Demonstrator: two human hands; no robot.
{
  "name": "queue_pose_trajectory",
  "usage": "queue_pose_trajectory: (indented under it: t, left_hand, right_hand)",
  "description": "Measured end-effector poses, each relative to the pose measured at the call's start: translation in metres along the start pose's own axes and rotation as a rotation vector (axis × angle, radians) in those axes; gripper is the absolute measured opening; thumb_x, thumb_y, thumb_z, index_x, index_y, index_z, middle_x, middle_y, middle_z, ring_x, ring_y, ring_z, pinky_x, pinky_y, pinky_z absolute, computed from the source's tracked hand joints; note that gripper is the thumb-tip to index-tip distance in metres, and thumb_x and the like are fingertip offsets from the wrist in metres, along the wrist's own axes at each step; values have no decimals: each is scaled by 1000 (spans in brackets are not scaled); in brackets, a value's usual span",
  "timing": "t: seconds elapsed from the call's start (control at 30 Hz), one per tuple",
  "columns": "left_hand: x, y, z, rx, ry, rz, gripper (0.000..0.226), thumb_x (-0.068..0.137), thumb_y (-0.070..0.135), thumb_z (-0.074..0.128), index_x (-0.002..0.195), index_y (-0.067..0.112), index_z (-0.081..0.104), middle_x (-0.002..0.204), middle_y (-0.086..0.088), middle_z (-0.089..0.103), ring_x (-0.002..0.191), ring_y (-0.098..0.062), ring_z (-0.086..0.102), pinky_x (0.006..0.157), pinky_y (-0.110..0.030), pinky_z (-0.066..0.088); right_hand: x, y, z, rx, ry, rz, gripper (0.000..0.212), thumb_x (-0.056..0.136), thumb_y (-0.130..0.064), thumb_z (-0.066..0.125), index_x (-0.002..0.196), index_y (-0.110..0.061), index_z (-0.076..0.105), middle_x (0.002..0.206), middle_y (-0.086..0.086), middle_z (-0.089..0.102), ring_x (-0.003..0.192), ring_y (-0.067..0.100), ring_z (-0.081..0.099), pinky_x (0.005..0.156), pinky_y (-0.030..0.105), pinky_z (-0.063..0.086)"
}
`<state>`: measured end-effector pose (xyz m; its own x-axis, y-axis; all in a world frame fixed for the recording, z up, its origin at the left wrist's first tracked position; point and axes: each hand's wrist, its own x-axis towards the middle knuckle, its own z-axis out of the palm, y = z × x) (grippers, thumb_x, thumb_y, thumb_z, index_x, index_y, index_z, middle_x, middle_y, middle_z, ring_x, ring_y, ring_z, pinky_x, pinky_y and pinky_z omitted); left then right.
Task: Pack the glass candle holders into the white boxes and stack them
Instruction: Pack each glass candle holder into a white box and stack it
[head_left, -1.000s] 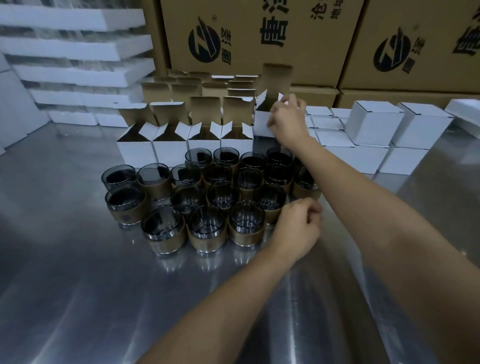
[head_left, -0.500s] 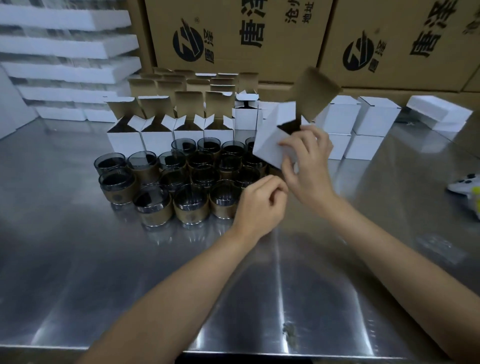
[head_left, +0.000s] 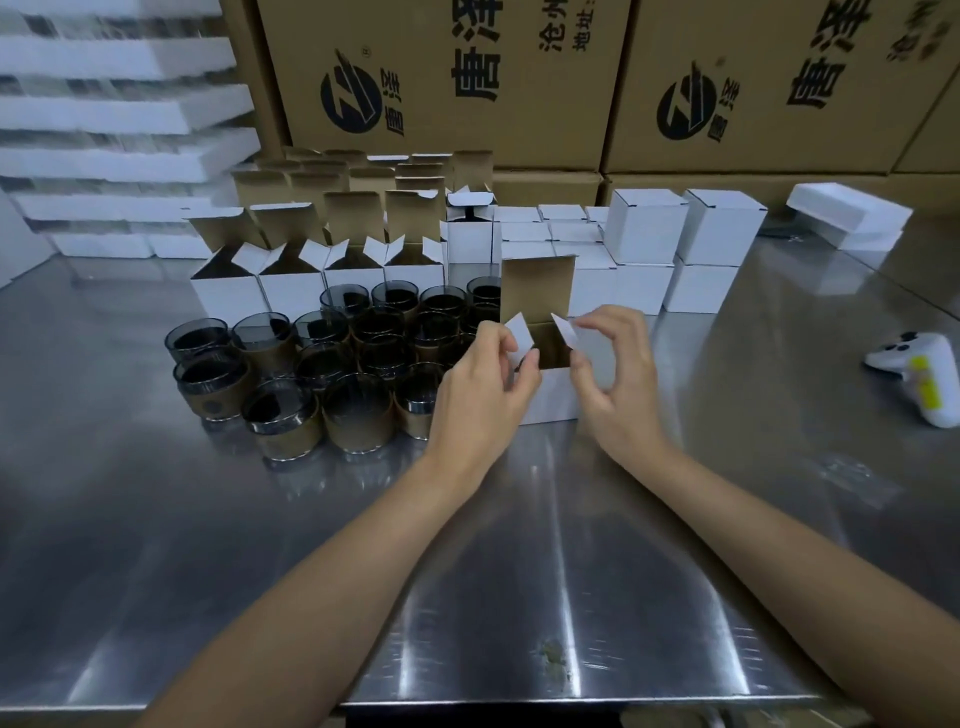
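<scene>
An open white box (head_left: 551, 399) stands upright on the steel table, its brown lid flap raised at the back. My left hand (head_left: 480, 395) pinches the box's left side flap. The fingers of my right hand (head_left: 615, 364) touch its right side flap. Left of the box stand several smoked glass candle holders (head_left: 358, 410) with brown sleeves, packed close together. Behind them a row of open white boxes (head_left: 291, 291) waits with flaps up. Closed white boxes (head_left: 647, 228) are stacked at the back right.
Large brown cartons (head_left: 447, 78) form a wall behind the table. White foam trays (head_left: 119, 114) are piled at the back left. A white game-style controller (head_left: 919, 369) lies on the table (head_left: 571, 571) at the right. A white foam piece (head_left: 847, 213) sits far right.
My right hand took a box from the back row, carried it tilted toward me and set it upright beside the glasses. My left hand moved from the glasses to the box's flap.
</scene>
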<state>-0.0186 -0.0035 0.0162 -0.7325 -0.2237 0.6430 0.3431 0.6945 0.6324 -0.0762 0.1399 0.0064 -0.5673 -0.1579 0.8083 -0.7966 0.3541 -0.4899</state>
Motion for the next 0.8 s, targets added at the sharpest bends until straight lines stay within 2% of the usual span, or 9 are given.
queue_pose_trajectory:
  t: [0.1, 0.23, 0.3, 0.4, 0.43, 0.6, 0.67, 0.73, 0.8]
  left_hand:
    - [1, 4, 0, 93, -59, -5, 28, 93, 26, 61, 111, 9, 49, 71, 11, 44, 67, -25, 56, 62, -38, 49]
    - [0, 9, -3, 182, -121, 7, 40, 95, 26, 56, 129, 7, 47, 107, -11, 60, 83, -39, 62, 69, -47, 52]
    - [-1, 10, -3, 193, -131, -4, 41, 96, 24, 53, 133, 7, 45, 109, -13, 59, 84, -40, 61, 71, -49, 51]
    - [0, 10, -5, 174, -123, -16, 41, 96, 19, 52, 135, 6, 45, 109, -14, 60, 88, -39, 60, 73, -49, 50]
    - [1, 10, -5, 168, -121, -16, 41, 96, 18, 51, 135, 6, 44, 108, -14, 60, 88, -39, 60, 74, -49, 50]
    - [1, 11, -6, 181, -142, -35, 50, 98, 17, 47, 146, 9, 33, 103, -15, 63, 84, -38, 63, 74, -49, 51]
    - [0, 11, -6, 199, -152, -33, 56, 99, 17, 45, 151, 10, 24, 99, -14, 63, 83, -36, 64, 74, -50, 52]
    - [0, 10, -7, 204, -156, -26, 61, 100, 16, 43, 154, 14, 14, 95, -13, 62, 81, -35, 62, 74, -50, 51]
    - [-1, 11, -8, 216, -155, 6, 62, 101, 15, 42, 155, 18, 11, 95, -13, 59, 80, -34, 60, 74, -50, 50]
  right_hand:
    - [4, 1, 4, 56, 15, 209, 27, 88, -20, 65, 114, -18, 58, 120, 2, 48, 113, 13, 52, 96, 24, 43]
    - [7, 3, 6, 169, 101, 347, 26, 88, -22, 69, 111, -23, 58, 118, -3, 50, 91, 11, 61, 73, 16, 48]
    - [7, 4, 5, 183, 142, 371, 17, 91, -24, 64, 108, -25, 57, 115, -3, 55, 83, 11, 61, 66, 17, 47]
    - [8, 7, 3, 201, 176, 465, 14, 97, -15, 51, 106, -23, 57, 116, 3, 59, 84, 26, 63, 69, 37, 56]
    - [9, 9, 1, 212, 175, 497, 18, 97, -9, 47, 106, -19, 59, 116, 6, 58, 85, 29, 63, 70, 38, 58]
    - [7, 18, -2, 183, 76, 576, 29, 93, 4, 46, 105, -2, 72, 105, 7, 61, 76, 14, 66, 64, 18, 56]
    - [5, 19, -2, 176, 23, 610, 30, 93, 3, 46, 105, -3, 73, 103, 9, 65, 71, 9, 67, 69, 26, 60]
    - [3, 20, -2, 140, -27, 586, 29, 94, -1, 46, 101, -4, 74, 100, 7, 66, 82, 19, 67, 78, 43, 59]
    - [3, 20, -3, 70, -91, 512, 26, 99, -16, 50, 94, -5, 74, 95, 3, 64, 84, 23, 64, 80, 48, 55]
